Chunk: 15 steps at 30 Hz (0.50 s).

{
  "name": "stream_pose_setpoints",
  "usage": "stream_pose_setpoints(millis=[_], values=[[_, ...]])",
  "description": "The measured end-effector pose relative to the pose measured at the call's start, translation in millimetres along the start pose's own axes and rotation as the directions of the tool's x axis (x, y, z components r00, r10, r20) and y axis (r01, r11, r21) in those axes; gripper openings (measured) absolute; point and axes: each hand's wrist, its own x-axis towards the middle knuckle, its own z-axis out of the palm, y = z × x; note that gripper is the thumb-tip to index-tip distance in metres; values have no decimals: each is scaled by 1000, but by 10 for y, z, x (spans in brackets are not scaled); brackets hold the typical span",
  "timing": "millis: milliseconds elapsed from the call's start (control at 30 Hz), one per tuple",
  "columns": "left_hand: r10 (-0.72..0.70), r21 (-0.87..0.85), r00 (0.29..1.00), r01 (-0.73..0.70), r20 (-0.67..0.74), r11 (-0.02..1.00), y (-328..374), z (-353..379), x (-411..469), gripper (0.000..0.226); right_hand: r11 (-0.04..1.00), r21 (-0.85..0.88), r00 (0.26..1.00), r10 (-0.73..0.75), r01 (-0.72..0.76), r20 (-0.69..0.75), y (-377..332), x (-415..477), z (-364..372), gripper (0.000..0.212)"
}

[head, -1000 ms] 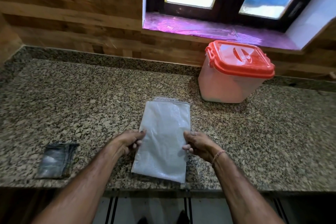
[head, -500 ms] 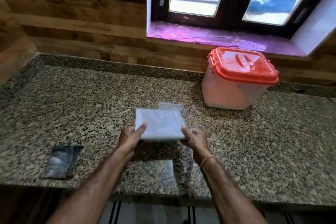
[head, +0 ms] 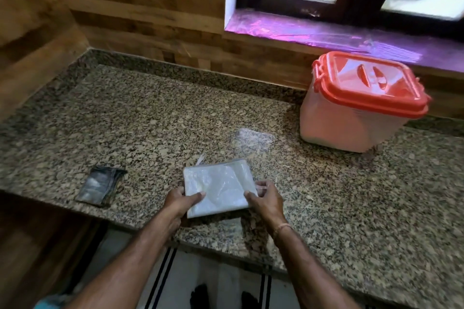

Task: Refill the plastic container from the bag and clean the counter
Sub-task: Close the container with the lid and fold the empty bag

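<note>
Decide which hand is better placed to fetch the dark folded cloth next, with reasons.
Left, probably: the left hand sits nearer the dark folded cloth; the right hand would cross the folded bag both hold.
</note>
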Motion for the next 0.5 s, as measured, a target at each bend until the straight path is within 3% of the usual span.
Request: stream_pose_setpoints(millis=[100,267,400,500], values=[[81,-140,992,-94,-97,986,71,-153,-205,28,988,132,993,-93,83,71,-251,-7,-50,42],[118,-350,927,-249,-357,903,-57,-710,-762,19,960,168,929,-264,226,259,-725,-227,542,32],[46,-432,805,-364,-591,825,-601,-1429,-1362,20,916,77,788,-380,394,485,-818,-810,1347,31],[-66,-471,704,-399,-707,787,-1163,-1913,-1758,26,824,-25,660,-435,566,612,-768,-1293,1891,33]])
